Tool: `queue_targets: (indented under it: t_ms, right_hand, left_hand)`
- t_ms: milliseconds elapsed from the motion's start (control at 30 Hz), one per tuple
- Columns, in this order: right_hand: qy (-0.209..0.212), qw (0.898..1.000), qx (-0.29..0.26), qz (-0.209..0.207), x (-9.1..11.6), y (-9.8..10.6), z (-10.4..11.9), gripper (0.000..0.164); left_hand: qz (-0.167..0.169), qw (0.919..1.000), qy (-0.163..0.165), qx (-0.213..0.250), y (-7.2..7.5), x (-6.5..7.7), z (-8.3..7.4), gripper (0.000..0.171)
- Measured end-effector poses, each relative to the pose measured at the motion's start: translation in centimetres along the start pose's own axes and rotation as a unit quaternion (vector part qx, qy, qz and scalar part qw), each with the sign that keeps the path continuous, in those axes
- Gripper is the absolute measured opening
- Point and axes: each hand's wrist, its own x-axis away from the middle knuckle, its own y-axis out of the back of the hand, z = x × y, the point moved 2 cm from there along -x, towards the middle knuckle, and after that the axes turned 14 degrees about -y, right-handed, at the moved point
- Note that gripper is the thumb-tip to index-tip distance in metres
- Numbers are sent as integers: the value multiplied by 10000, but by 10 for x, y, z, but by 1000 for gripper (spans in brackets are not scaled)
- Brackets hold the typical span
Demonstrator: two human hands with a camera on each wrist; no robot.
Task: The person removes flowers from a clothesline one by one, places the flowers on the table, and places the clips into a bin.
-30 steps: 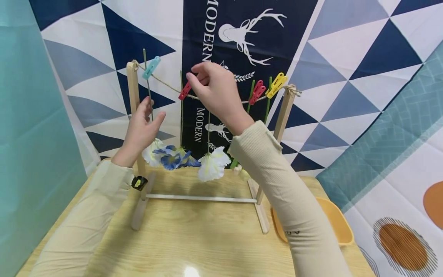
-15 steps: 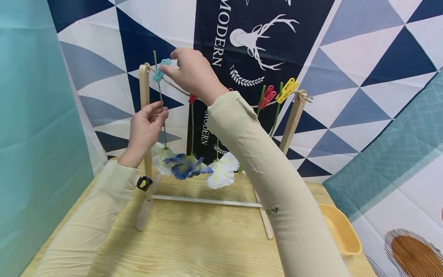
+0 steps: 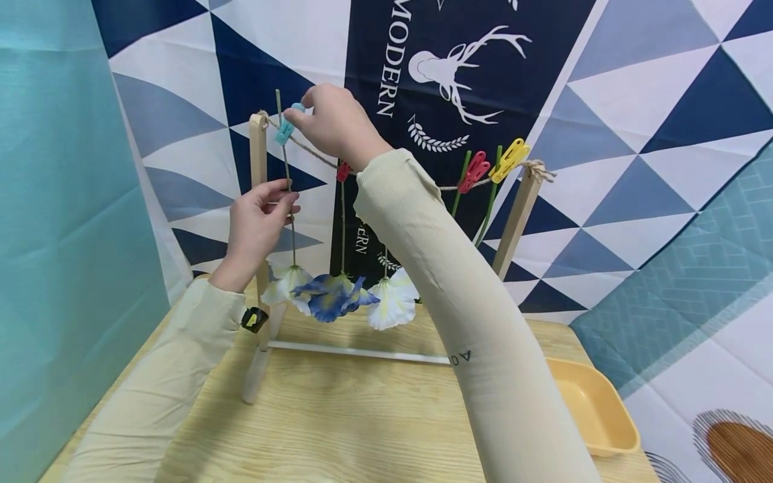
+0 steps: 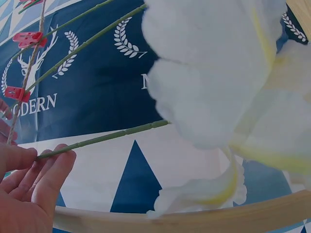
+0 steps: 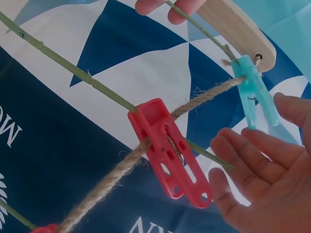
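Observation:
My left hand pinches the thin green stem of a white artificial flower that hangs head down at the left end of a twine line. In the left wrist view the white petals fill the upper right. A light blue clothespin clips the upper stem to the twine. Thumb and fingers of my right hand are at its two handle ends. Close by, a red clothespin holds the stem of a blue flower; another white flower hangs beside it.
The twine spans two wooden posts of a stand with a white crossbar. Farther right, another red clothespin and a yellow clothespin hold green stems. A yellow tray sits at the table's right. Patterned cloth hangs behind.
My right hand has moved left from the red clothespin to the light blue one. My left hand has closed its fingers on the white flower's stem. The head view has shifted slightly.

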Motion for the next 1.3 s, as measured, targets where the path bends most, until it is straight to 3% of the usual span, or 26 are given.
queue_targets:
  t_ms: [333,800,1067,1300]
  right_hand:
    - [40,9974,-684,212,0,1,-4,46]
    - [136,9967,-726,330,-7,1,-7,46]
    - [417,9933,-1030,333,-9,-3,-10,36]
    - [305,9930,-1090,328,-11,-1,-8,39]
  left_hand:
    - [-33,9999,-58,-95,1,0,3,33]
    - [-40,9998,-53,-208,0,0,2,33]
    - [-6,9997,-19,-250,0,1,6,33]
    - [-47,9997,-101,-231,1,-1,6,32]
